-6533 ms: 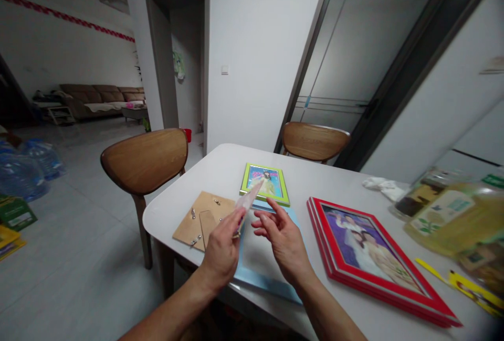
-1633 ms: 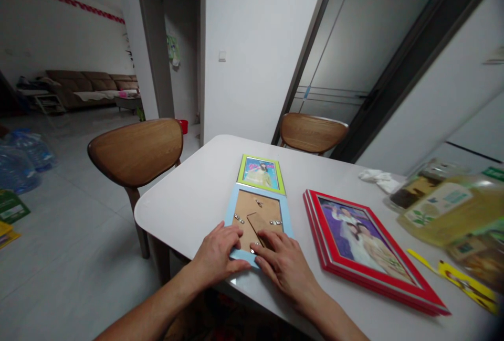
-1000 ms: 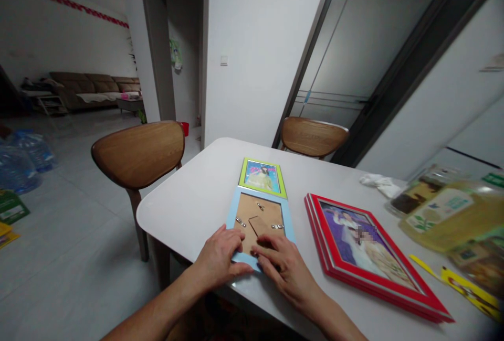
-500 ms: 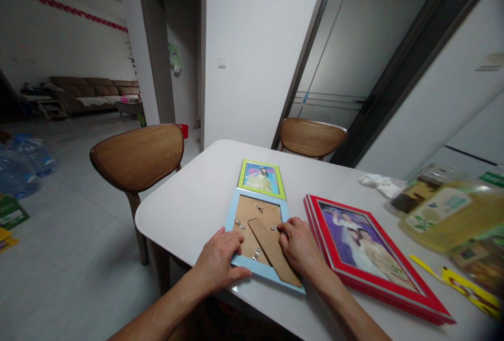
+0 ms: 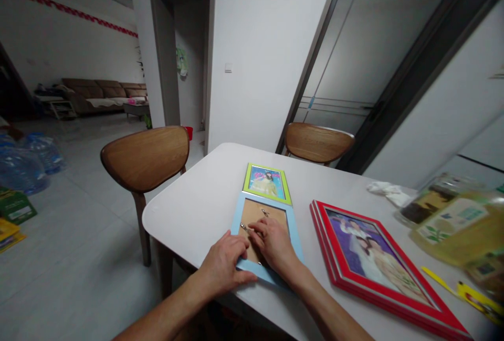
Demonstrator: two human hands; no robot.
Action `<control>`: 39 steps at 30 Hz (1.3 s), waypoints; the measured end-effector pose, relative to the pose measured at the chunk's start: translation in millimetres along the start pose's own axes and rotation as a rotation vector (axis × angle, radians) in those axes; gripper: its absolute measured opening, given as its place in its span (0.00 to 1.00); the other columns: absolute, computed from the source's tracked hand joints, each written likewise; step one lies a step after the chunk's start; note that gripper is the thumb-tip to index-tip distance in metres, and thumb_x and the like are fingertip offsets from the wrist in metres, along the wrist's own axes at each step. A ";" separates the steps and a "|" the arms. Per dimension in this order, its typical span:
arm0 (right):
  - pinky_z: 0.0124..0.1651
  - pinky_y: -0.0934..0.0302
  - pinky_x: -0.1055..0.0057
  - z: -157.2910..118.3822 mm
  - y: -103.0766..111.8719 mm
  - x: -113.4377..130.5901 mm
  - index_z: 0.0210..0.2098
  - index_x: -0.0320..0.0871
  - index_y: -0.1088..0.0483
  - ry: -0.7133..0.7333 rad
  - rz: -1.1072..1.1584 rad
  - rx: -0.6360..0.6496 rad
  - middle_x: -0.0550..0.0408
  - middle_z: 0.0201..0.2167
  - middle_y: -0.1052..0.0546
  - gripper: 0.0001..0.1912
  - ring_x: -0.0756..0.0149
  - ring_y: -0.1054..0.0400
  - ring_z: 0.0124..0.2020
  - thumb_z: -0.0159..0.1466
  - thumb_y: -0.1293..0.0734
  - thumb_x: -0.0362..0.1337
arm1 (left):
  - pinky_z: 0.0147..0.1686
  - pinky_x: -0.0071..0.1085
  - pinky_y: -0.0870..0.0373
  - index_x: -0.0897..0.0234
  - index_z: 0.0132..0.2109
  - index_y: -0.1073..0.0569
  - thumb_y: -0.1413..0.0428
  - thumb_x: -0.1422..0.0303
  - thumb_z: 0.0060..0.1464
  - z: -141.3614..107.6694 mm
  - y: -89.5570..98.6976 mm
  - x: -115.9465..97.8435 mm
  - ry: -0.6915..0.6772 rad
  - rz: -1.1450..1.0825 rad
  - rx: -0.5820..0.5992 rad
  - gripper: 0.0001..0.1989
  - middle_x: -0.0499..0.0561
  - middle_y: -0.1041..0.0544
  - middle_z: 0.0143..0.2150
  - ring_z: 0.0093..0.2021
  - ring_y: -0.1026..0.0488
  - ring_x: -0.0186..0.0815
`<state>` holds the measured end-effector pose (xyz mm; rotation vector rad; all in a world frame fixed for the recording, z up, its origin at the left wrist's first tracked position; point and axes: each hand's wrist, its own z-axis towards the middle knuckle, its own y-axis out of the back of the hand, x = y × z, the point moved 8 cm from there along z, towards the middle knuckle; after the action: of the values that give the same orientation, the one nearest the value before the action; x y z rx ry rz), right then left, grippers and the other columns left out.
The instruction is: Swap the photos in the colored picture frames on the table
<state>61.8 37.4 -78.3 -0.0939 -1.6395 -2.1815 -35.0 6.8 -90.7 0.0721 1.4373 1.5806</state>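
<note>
A light-blue picture frame (image 5: 237, 220) lies face down on the table, its brown backing board (image 5: 255, 210) showing with small metal clips. My left hand (image 5: 226, 263) grips the frame's lower left corner, thumb along the bottom edge. Over the backing, my right hand (image 5: 273, 244) has its fingers drawn together at the left metal clip (image 5: 244, 227); it covers most of the stand flap. A green picture frame (image 5: 288, 189) with a portrait touches the blue frame's far edge. To the right are stacked red picture frames (image 5: 334, 257), the top one face up.
Along the right side of the white table (image 5: 197, 199) stand a yellow oil bottle (image 5: 452, 231) and a clear jar (image 5: 427, 196). A yellow cutter (image 5: 478, 299) and a crumpled white tissue (image 5: 388, 191) lie nearby. Wooden chairs (image 5: 147, 157) border the table.
My right hand has moved left from the right clip to the left clip, across the backing board. My left hand stays at the frame's corner. The view has shifted slightly.
</note>
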 end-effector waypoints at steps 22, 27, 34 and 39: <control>0.34 0.50 0.73 23.0 -20.5 5.1 0.25 0.41 0.27 -0.061 -0.085 0.045 0.51 0.25 0.27 0.12 0.68 0.37 0.28 0.55 0.42 0.33 | 0.50 0.37 0.46 0.62 0.30 0.36 0.40 0.58 0.37 -0.4 -4.1 2.3 -0.010 0.031 0.030 0.17 0.46 0.29 0.34 0.38 0.32 0.36; 0.34 0.50 0.73 23.2 -22.5 6.8 0.24 0.41 0.27 -0.047 -0.067 0.040 0.52 0.24 0.27 0.12 0.69 0.38 0.29 0.55 0.42 0.32 | 0.50 0.37 0.46 0.62 0.31 0.36 0.38 0.60 0.35 -0.2 -3.4 3.4 -0.001 0.016 0.028 0.18 0.46 0.29 0.33 0.37 0.32 0.36; 0.38 0.49 0.73 14.0 -13.9 7.3 0.33 0.47 0.27 0.008 -0.025 0.042 0.54 0.28 0.28 0.13 0.67 0.38 0.34 0.57 0.43 0.35 | 0.51 0.38 0.48 0.63 0.31 0.36 0.38 0.59 0.35 -0.4 -5.2 4.9 -0.008 -0.023 0.013 0.18 0.47 0.28 0.36 0.38 0.32 0.36; 0.41 0.48 0.75 12.5 -6.6 -17.6 0.34 0.44 0.27 -0.151 0.029 -0.021 0.53 0.32 0.26 0.14 0.68 0.36 0.37 0.58 0.44 0.38 | 0.51 0.39 0.48 0.63 0.31 0.35 0.37 0.60 0.34 -1.5 -6.8 6.4 -0.021 -0.024 0.004 0.19 0.48 0.29 0.38 0.39 0.32 0.37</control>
<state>73.2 55.4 -85.6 -0.2931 -1.6833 -2.2174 -35.3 8.8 -99.9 0.0727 1.4200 1.5532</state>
